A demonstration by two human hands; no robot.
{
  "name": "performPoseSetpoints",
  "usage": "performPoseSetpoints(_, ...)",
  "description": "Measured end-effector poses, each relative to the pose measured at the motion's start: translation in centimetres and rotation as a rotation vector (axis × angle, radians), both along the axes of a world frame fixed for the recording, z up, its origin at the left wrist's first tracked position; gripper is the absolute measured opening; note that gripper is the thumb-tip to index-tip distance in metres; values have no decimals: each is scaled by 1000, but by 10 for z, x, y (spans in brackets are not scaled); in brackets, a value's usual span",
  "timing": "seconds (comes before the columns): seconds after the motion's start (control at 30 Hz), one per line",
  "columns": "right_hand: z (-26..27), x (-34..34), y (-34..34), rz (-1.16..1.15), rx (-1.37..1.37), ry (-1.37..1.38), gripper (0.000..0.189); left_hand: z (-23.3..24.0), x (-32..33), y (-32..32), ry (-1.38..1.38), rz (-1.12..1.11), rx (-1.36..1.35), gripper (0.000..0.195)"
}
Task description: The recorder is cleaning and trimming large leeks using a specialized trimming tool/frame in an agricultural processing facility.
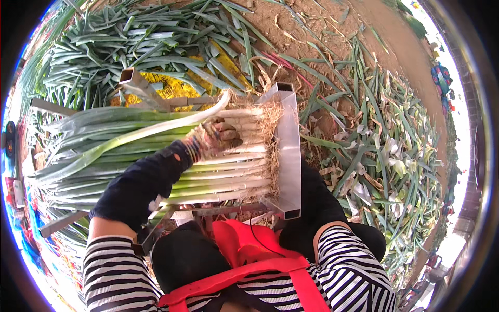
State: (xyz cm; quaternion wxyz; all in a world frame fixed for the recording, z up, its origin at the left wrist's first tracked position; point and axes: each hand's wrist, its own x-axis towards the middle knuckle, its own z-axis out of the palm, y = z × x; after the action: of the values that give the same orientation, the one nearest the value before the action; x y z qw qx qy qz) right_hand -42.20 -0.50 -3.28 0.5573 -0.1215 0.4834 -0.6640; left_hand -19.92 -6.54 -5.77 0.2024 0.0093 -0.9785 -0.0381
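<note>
A row of long green onions lies side by side on a metal rack, white stems and roots toward the right. Their root ends come up against an upright metal end plate. My left hand, in a soiled glove, rests over the white stems with its fingers curled; whether it grips any stem is hidden. Just beyond that hand, one loose green onion lies slantwise across the others, its root end bent upward. My right hand is out of view; its dark-sleeved forearm reaches down behind the end plate.
Cut green onion leaves are heaped beyond the rack, partly over a yellow printed sheet. Square metal tubes stick out at the rack's far side. Trimmed leaves and peelings cover the soil at right.
</note>
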Motion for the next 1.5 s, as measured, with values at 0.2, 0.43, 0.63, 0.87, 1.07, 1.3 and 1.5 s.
performPoseSetpoints(0.2, 5, 0, -1, 24, -25, -10, 32, -7, 8, 7, -38, 123, 79, 43)
performPoseSetpoints(0.43, 5, -11, -5, 66, -44, 185, 26, 20, 2, 8, 23, 192, 297, 57)
performPoseSetpoints(0.63, 3, -7, -4, 41, -77, 183, 29, 21, 5, 13, 7, 291, 407, 72)
performPoseSetpoints(0.87, 3, -11, 2, -10, -22, 261, 32, 21, 1, 14, -68, 317, 406, 68)
performPoseSetpoints(1.07, -4, -5, 3, 30, -23, 259, 32, 15, 9, 18, -63, 321, 364, 64)
performPoseSetpoints(1.3, -6, -16, 2, 100, -52, 292, 33, 15, 9, 16, -73, 302, 380, 59)
performPoseSetpoints(1.5, -6, -17, -2, 49, 35, 222, 37, 40, 8, -4, 12, 207, 455, 60)
